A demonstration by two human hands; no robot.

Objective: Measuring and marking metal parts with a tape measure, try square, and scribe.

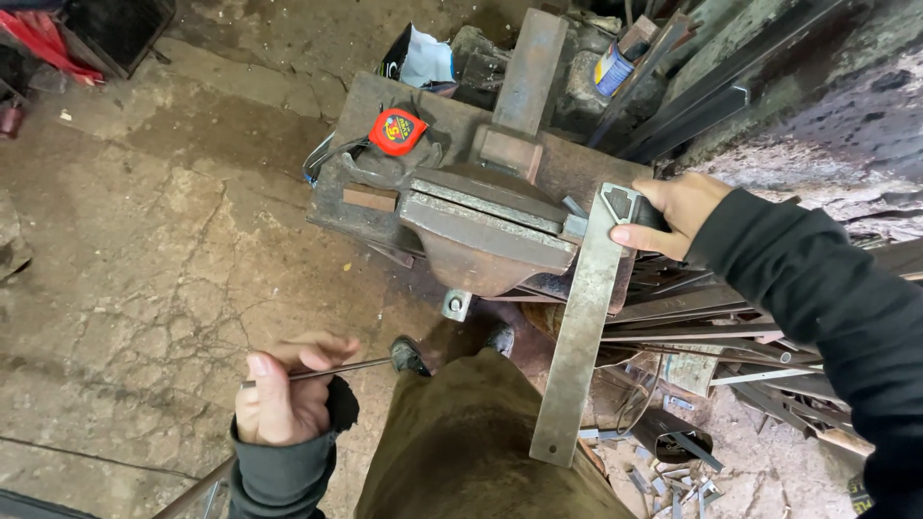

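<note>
Beside the bench vise, a flat steel bar is held against the end of the closed jaws, hanging down over the scrap pile. By the look of it, the bar is not yet clamped. The right hand is closed around its notched upper end. The left hand, well apart, is curled around a thin metal rod. A red tape measure is seen behind the vise.

My right hand grips a dull, scuffed steel bar against the rusty, rough vise, my left pinches a thin smooth metal rod, over cracked matt concrete.
</note>
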